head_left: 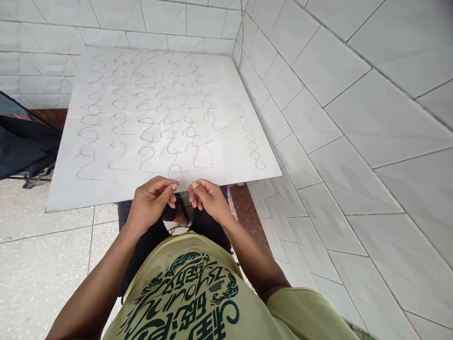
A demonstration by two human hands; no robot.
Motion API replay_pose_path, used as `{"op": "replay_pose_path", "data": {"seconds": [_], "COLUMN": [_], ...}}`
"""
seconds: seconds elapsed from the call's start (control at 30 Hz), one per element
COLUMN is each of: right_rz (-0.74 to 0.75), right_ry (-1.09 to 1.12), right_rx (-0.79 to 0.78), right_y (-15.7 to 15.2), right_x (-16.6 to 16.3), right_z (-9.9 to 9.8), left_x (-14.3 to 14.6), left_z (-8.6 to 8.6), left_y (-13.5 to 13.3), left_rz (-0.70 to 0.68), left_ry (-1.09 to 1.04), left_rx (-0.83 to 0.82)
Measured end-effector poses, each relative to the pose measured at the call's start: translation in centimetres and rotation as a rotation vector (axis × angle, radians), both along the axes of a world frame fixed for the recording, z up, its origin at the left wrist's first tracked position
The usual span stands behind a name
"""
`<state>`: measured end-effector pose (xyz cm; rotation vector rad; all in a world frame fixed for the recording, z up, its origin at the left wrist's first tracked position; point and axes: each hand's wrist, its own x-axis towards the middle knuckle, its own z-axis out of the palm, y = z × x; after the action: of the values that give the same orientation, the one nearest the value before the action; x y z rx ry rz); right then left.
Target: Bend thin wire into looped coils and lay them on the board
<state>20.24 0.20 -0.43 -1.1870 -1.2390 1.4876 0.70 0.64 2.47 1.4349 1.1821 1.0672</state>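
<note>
My left hand pinches a thin curved wire between thumb and forefinger at the near edge of a white board. Close beside it, my right hand has its fingers closed at the other side of the same wire, whose end is hidden by the fingertips. Just beyond my fingers lies a small looped wire piece. Wavy, S-shaped wire pieces are laid in columns over the board, and a chain of small rings runs along its right part.
White tiled walls meet the board at the back and right. A dark folded item with a metal frame stands at the left. Under the board's front edge are my dark-trousered legs and the speckled floor.
</note>
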Motion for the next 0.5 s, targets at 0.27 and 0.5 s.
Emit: {"op": "replay_pose_path", "data": {"seconds": [0.27, 0.5], "right_rz": [0.058, -0.011], "right_ry": [-0.922, -1.054], "right_rx": [0.639, 0.591], "right_y": [0.6, 0.6], "right_x": [-0.6, -2.5], "right_z": [1.9, 1.2], "left_x": [0.5, 0.8], "left_z": [-0.5, -1.3], "left_y": [-0.7, -1.1], "left_rz": [0.045, 0.171], "left_ry": [0.278, 0.208], "left_rx": [0.226, 0.150]}}
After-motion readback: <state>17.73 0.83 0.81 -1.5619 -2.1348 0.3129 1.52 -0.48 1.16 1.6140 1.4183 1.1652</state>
